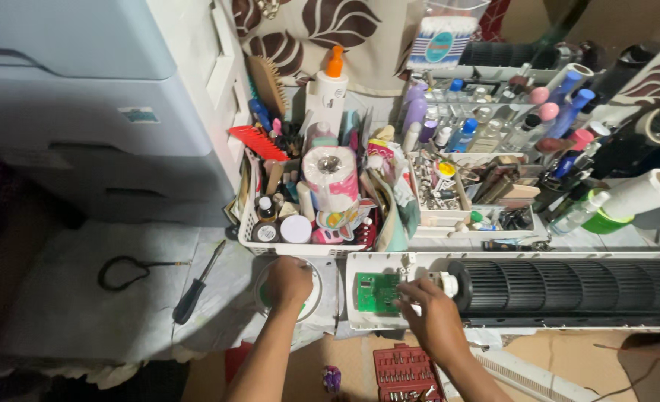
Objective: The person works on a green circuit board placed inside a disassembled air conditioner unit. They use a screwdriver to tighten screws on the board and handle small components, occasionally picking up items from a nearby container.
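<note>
Resting on top of a round white container (306,298) with a green inside, the left hand (288,281) lies with its fingers bent down over the rim; whether they really grip it cannot be told. The right hand (432,316) is at the left end of a long white fan unit (524,321), and its fingers (412,292) are drawn close together at the edge of a green circuit board (376,291). They seem to pinch something small there, but the thing itself is hidden. Just to the right of these fingers sits a white motor end (447,284), and past it a long black roller (568,285) with many thin blades runs along the unit.

Well to the left of the left fingers, a black-handled screwdriver (195,289) lies on the pale counter (77,298), with a black cord loop (125,271) further left. Behind both hands stands a white basket (300,248) full of bottles, brushes and a paper roll (331,177). Below the right wrist, a red case of screwdriver bits (405,374) lies open.
</note>
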